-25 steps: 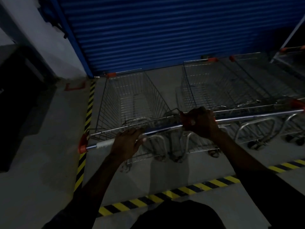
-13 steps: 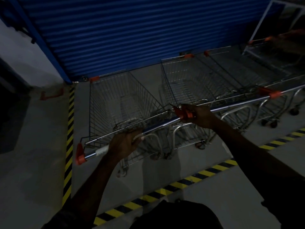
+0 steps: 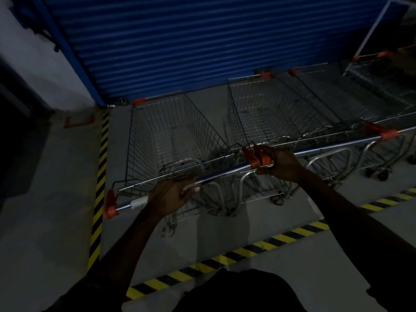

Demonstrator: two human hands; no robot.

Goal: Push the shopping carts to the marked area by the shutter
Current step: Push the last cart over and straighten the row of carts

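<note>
Two wire shopping carts stand side by side in front of the blue shutter (image 3: 202,41), inside the yellow-black floor marking (image 3: 99,176). The left cart (image 3: 171,136) has a chrome handle bar with orange end caps. My left hand (image 3: 171,194) grips that bar near its middle. My right hand (image 3: 279,163) grips the orange junction where the left cart's handle meets the handle of the right cart (image 3: 281,109). Both baskets look empty.
More carts (image 3: 371,93) stand to the right along the shutter. A second striped line (image 3: 225,260) crosses the floor in front of me. A white wall (image 3: 33,70) and a dark opening lie on the left. The scene is dim.
The view has swung left and closer to the carts. Both hands have stayed on the handles; the carts sit slightly nearer the shutter.
</note>
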